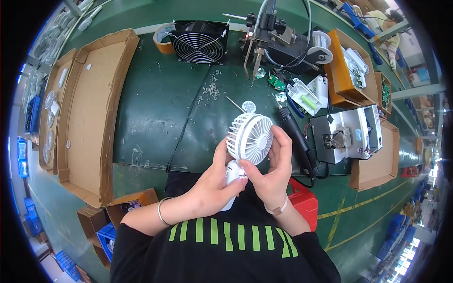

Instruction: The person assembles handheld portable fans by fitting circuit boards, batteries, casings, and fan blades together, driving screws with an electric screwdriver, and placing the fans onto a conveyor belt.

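Note:
Close above the near edge of the green workbench, I hold a white handheld fan (258, 137) with a round slatted cage. My left hand (219, 177) is wrapped round its white handle, just under the head. My right hand (273, 162) grips the cage at its right side, with the thumb at the joint between head and handle. Most of the handle is hidden by my fingers. Beyond the cage lie a small white round piece (248, 106) and a thin metal shaft (234, 104). Right of my right hand rests a black electric screwdriver (297, 141).
At the back stand a black blower fan (198, 45), a tape roll (163, 38) and a soldering stand with a wire spool (321, 41). Opened white casings (306, 96) and green circuit boards (277, 83) lie right. A grey-white machine (347, 134) and cardboard trays (89, 118) flank the bench.

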The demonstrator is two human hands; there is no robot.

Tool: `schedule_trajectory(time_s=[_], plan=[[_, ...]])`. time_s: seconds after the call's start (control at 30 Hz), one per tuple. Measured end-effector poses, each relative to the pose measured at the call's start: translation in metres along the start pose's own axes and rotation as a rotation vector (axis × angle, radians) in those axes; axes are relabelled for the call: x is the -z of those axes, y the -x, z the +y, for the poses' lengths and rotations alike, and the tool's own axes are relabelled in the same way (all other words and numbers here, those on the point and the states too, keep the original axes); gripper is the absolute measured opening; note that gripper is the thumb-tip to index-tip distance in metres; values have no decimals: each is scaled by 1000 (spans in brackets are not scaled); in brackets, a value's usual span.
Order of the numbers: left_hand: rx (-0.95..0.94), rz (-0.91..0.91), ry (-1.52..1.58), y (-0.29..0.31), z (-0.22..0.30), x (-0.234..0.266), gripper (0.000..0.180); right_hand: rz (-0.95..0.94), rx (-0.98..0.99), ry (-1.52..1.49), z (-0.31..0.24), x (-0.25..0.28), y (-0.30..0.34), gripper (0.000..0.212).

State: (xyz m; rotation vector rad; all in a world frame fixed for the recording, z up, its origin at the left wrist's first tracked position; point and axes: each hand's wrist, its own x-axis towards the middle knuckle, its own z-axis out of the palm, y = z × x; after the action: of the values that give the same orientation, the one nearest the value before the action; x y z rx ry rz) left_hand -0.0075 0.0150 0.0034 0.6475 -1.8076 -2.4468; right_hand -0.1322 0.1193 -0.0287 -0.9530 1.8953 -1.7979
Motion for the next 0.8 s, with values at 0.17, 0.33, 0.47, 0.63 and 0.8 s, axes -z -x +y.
schedule_trajectory(time_s=[0.17, 0.33, 0.47, 0.63, 0.8], plan=[[-3, -21, -23, -4, -3, 4, 82, -26, 22, 65, -2, 0, -2, 83], [-12, 0, -70, -3, -5, 7, 81, -19, 48, 44, -2, -4, -5, 81], [-237, -53, -102, -8, -17, 21, 64, -20, 41, 170, -6, -4, 0, 83], [-118, 218, -430, -18, 7, 15, 53, -42, 151, 406, -13, -9, 14, 86], [-173, 223, -538, -12, 1, 19, 50, -136, 68, 0, -11, 9, 5, 83]])
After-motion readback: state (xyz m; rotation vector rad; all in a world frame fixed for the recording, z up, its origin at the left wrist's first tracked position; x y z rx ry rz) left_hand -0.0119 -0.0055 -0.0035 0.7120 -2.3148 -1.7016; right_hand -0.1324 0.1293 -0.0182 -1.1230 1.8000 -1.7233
